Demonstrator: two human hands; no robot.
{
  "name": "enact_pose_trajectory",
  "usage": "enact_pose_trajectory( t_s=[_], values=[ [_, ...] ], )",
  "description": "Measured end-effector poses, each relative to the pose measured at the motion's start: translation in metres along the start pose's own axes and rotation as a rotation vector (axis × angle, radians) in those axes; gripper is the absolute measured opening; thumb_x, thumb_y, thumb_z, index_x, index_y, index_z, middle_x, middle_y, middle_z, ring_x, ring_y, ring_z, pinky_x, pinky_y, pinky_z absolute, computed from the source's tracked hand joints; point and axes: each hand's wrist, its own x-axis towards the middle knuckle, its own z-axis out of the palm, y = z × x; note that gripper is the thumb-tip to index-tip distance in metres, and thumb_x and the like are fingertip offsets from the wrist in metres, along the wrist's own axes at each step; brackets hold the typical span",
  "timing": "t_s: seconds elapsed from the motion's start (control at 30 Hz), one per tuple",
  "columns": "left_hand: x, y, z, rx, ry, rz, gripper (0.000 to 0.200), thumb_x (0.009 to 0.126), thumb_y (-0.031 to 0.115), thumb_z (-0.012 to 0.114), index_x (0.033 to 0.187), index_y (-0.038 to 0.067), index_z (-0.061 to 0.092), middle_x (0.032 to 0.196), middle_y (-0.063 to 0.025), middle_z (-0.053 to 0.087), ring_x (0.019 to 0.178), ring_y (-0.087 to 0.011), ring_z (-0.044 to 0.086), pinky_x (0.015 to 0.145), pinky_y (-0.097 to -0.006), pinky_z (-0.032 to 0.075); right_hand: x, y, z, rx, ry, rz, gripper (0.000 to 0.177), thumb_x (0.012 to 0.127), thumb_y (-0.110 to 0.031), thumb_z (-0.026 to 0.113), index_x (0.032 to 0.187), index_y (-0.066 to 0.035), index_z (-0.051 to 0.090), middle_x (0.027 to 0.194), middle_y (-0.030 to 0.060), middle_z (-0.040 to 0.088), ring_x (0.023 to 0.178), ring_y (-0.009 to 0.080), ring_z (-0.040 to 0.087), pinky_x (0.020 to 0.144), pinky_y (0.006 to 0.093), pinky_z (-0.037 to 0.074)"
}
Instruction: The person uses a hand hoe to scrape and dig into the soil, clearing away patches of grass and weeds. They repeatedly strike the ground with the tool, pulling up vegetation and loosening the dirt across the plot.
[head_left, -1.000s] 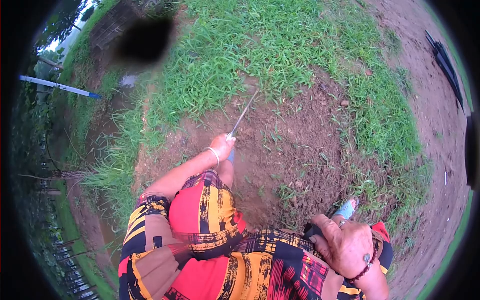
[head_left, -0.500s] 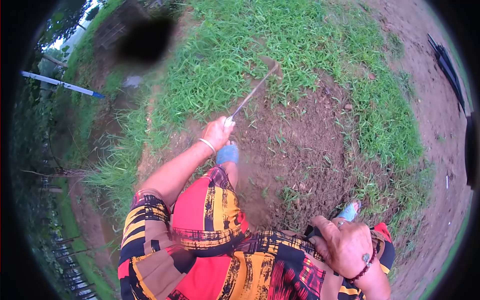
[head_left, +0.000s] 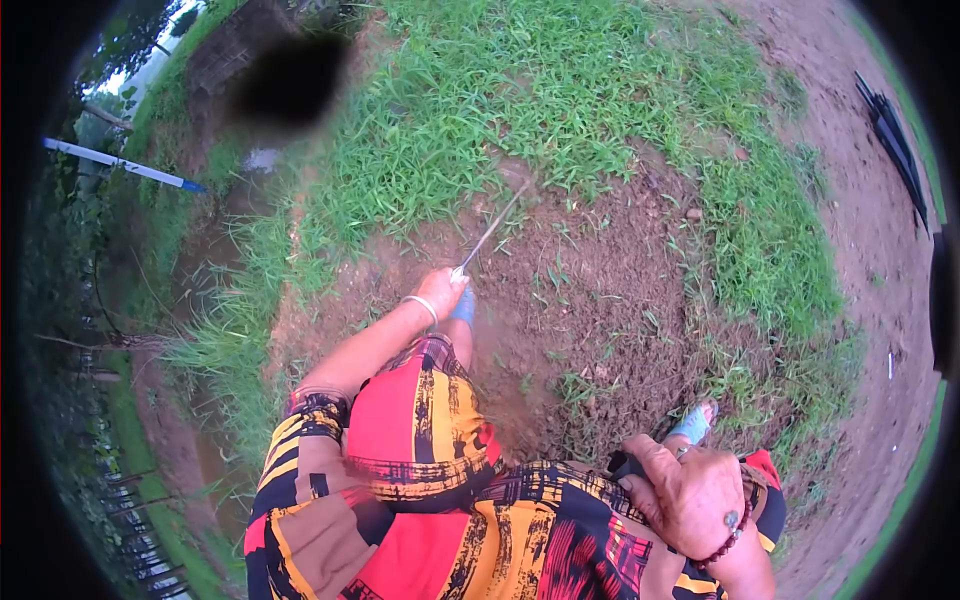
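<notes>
My left hand, with a white bangle at the wrist, is closed around the grip of a hand hoe. The hoe's thin shaft slants up and to the right, and its far end meets the edge between bare soil and grass. The blade is not clearly visible there. My right hand, wearing a ring and a dark red bead bracelet, rests over my right knee with its fingers curled. Something dark shows between thumb and forefinger; I cannot make out what.
Blue footwear shows on my right foot, and more blue footwear beyond my left hand. A white and blue pole is at the left, near a muddy ditch. Long black objects lie on the dirt path.
My left hand has drawn back toward me, and the hoe's head has come down from over the grass to the soil edge. My right hand has stayed nearly still.
</notes>
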Motion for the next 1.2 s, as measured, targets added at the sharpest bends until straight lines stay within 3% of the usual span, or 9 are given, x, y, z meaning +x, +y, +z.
enact_pose_trajectory(
  t_s=[0.17, 0.33, 0.43, 0.53, 0.6, 0.9, 1.0, 1.07, 1.2],
  values=[
    [-0.053, -0.042, -0.009, 0.036, -0.028, 0.054, 0.028, 0.085, 0.031, 0.051, 0.084, 0.003, 0.055, 0.072, -0.0178, 0.059, 0.068, -0.0318, 0.058, 0.063, -0.0393, 0.045, -0.005, -0.001, 0.003, -0.010, 0.008, -0.025, 0.033, 0.073, -0.024, 0.063, 0.101, -0.008, 0.055, 0.063, 0.0081, 0.054, 0.054, 0.0274, 0.054, 0.052, 0.0379, 0.044],
    [-0.024, 0.037, -0.069, -0.237, 0.174, 0.146, 0.032, 0.083, 0.034, 0.052, 0.083, 0.002, 0.053, 0.074, -0.0218, 0.058, 0.071, -0.0403, 0.056, 0.064, -0.0451, 0.045, 0.004, -0.001, 0.008, -0.010, 0.013, -0.071, 0.032, 0.074, -0.023, 0.062, 0.101, -0.008, 0.055, 0.063, 0.0077, 0.054, 0.051, 0.0266, 0.054, 0.051, 0.0373, 0.042],
    [0.032, 0.050, -0.058, -0.284, 0.300, 0.271, 0.024, 0.085, 0.028, 0.053, 0.082, 0.004, 0.051, 0.063, -0.0132, 0.055, 0.056, -0.0258, 0.054, 0.054, -0.0387, 0.043, 0.010, -0.002, 0.007, 0.021, 0.000, -0.045, 0.032, 0.075, -0.023, 0.061, 0.101, -0.008, 0.055, 0.063, 0.0081, 0.055, 0.052, 0.0266, 0.055, 0.051, 0.0374, 0.042],
    [0.044, 0.033, -0.044, 0.033, 0.320, 0.152, 0.029, 0.086, 0.033, 0.051, 0.086, 0.004, 0.053, 0.069, -0.0151, 0.060, 0.065, -0.0327, 0.059, 0.057, -0.0407, 0.045, 0.018, -0.005, 0.005, 0.015, -0.027, -0.039, 0.032, 0.075, -0.024, 0.061, 0.102, -0.008, 0.055, 0.063, 0.0087, 0.055, 0.052, 0.0271, 0.055, 0.052, 0.0381, 0.043],
    [0.022, 0.013, -0.040, 0.274, -0.012, -0.063, 0.037, 0.084, 0.039, 0.048, 0.095, 0.005, 0.056, 0.087, -0.0209, 0.061, 0.086, -0.0375, 0.059, 0.074, -0.0441, 0.046, 0.018, -0.002, 0.007, 0.002, -0.026, -0.038, 0.032, 0.075, -0.024, 0.061, 0.102, -0.008, 0.055, 0.063, 0.0089, 0.055, 0.053, 0.0272, 0.055, 0.052, 0.0384, 0.043],
    [-0.073, -0.063, -0.004, 0.187, -0.167, -0.182, 0.041, 0.084, 0.043, 0.048, 0.095, 0.004, 0.056, 0.089, -0.0223, 0.061, 0.088, -0.0395, 0.058, 0.074, -0.0453, 0.046, 0.005, -0.006, 0.005, -0.004, -0.033, -0.034, 0.033, 0.075, -0.024, 0.061, 0.102, -0.008, 0.055, 0.065, 0.0086, 0.055, 0.054, 0.0268, 0.055, 0.053, 0.0388, 0.043],
    [-0.075, -0.065, -0.009, 0.033, -0.039, -0.131, 0.036, 0.083, 0.039, 0.051, 0.091, 0.004, 0.055, 0.083, -0.0232, 0.060, 0.081, -0.0397, 0.059, 0.068, -0.0447, 0.046, 0.006, -0.006, 0.009, -0.006, -0.038, -0.064, 0.032, 0.075, -0.024, 0.061, 0.102, -0.008, 0.054, 0.064, 0.0082, 0.055, 0.054, 0.0267, 0.055, 0.056, 0.0385, 0.042],
    [-0.057, -0.016, -0.038, -0.183, 0.178, 0.142, 0.031, 0.084, 0.034, 0.052, 0.086, 0.002, 0.053, 0.074, -0.0214, 0.059, 0.072, -0.0385, 0.059, 0.062, -0.0431, 0.045, 0.009, -0.006, 0.009, -0.009, -0.037, -0.071, 0.031, 0.075, -0.025, 0.061, 0.101, -0.008, 0.054, 0.064, 0.0079, 0.055, 0.054, 0.0266, 0.055, 0.057, 0.0384, 0.042],
    [0.007, 0.056, -0.058, -0.257, 0.399, 0.391, 0.024, 0.088, 0.026, 0.048, 0.078, 0.004, 0.047, 0.056, -0.0099, 0.049, 0.048, -0.0240, 0.049, 0.047, -0.0361, 0.039, 0.018, -0.007, 0.007, -0.004, -0.045, -0.022, 0.030, 0.077, -0.025, 0.060, 0.101, -0.009, 0.055, 0.063, 0.0078, 0.054, 0.055, 0.0263, 0.056, 0.055, 0.0384, 0.043]
  ],
)
